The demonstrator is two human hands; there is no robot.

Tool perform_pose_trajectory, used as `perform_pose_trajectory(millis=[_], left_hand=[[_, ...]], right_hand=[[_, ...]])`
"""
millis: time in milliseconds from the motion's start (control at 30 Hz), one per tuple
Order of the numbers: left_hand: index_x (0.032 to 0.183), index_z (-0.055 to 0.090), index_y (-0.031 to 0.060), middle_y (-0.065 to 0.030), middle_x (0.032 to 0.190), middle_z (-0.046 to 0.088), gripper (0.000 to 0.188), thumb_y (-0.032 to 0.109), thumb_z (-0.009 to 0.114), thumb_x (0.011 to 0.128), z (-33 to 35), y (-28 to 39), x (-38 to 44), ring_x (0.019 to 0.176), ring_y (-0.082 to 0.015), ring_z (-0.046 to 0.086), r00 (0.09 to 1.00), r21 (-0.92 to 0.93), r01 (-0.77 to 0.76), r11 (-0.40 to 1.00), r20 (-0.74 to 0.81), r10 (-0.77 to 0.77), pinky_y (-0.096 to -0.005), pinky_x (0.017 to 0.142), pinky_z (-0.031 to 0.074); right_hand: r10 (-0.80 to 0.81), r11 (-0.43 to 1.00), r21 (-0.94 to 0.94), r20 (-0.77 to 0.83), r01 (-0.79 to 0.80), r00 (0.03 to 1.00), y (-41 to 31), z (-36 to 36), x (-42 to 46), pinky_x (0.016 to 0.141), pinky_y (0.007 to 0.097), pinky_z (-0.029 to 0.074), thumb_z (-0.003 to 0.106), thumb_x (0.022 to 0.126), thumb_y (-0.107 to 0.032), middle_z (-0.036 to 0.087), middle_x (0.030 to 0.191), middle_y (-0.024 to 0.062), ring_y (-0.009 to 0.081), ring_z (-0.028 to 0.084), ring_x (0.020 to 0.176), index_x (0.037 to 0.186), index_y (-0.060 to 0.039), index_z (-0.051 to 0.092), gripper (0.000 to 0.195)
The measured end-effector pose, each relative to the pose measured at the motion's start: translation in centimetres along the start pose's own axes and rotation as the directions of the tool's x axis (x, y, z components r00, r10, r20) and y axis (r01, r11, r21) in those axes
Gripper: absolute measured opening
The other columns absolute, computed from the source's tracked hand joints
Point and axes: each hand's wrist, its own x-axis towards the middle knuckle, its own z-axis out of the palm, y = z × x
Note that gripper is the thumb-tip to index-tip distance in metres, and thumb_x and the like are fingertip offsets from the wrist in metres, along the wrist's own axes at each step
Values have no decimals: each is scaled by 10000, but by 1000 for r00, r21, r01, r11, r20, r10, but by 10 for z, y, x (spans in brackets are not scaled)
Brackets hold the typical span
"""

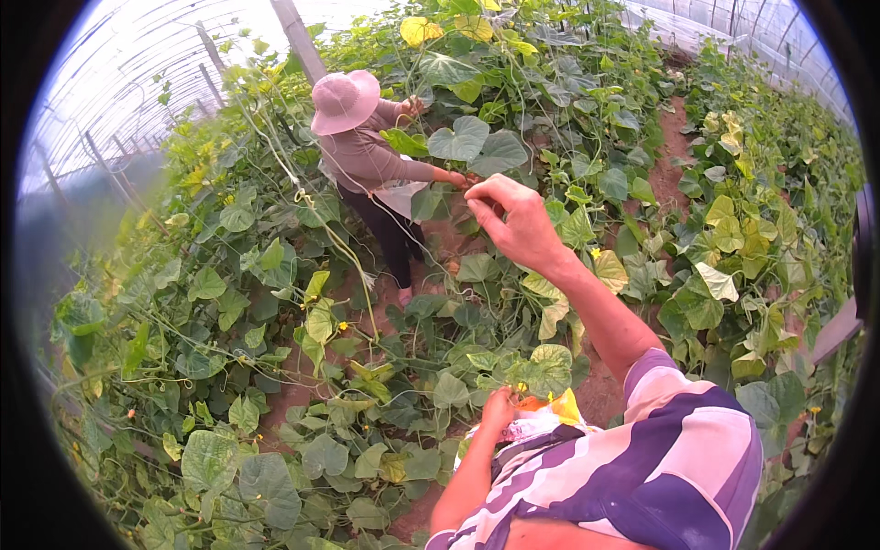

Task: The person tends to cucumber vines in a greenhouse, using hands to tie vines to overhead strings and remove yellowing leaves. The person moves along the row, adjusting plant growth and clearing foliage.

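Observation:
My right hand (512, 216) is raised over the vines, thumb and fingertips drawn together. Whether a thin string or stem is pinched between them is too fine to tell. Lower down, my left hand (498, 410) is curled at my waist beside a cucumber vine leaf (551, 369). What its fingers hold, if anything, is hidden. A white bag or apron (512, 432) bearing printing hangs at my waist, with an orange-yellow piece (565, 405) at its top. Cucumber vines with small yellow flowers (595, 254) surround both hands.
Ahead, a co-worker in a pink hat (346, 102) stands among the vines, hands on the foliage. Pale training strings (337, 237) cross the left side. A post (300, 41) rises behind. A bare soil path (670, 158) runs between rows under the plastic greenhouse cover (722, 31).

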Motion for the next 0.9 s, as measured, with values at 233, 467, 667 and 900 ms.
perform_pose_trajectory(millis=[233, 467, 667, 900], left_hand=[[991, 711, -18, -229, 972, 689, 165, 124, 666, 920, -17, 30, 6, 923, -439, 666, 999, -80, 46, 996, 31, -44, -490, 810, 518], [1144, 720, -18, -227, 1112, 714, 258, 137, 649, 951, -17, 23, 3, 1052, -385, 690, 999, -19, 40, 999, -21, -40, -427, 906, 520], [1105, 671, -33, -255, 1085, 661, 212, 126, 615, 976, -11, 25, 11, 1029, -463, 626, 995, -117, -33, 993, -96, 22, -488, 887, 497], [1186, 671, -29, -144, 1050, 658, 234, 79, 596, 992, -18, 29, 28, 986, -261, 645, 991, -256, -77, 964, -127, 45, -362, 886, 493]], right_hand=[[-119, 878, -471, -389, -86, 914, 160, -81, 88, 1128, 428, 424, 656, 943, -189, 502, 1474, 195, 359, 545, 1302, 1493, 26, 431, 632], [298, 951, -80, 483, -298, 823, 208, -123, 73, 806, 269, 511, 550, 1090, -244, 717, 908, 7, 85, 630, 854, 1273, -47, 680, 298], [316, 906, -161, -354, -390, 880, 171, -258, 53, 467, 254, 428, 654, 1023, -248, 649, 722, 0, 70, 547, 537, 1020, -56, 726, 205], [-205, 815, -529, -647, -237, 735, 134, -384, -9, 629, 210, 468, 698, 1014, -279, 757, 967, 16, 41, 591, 718, 1173, -59, 763, 279]])
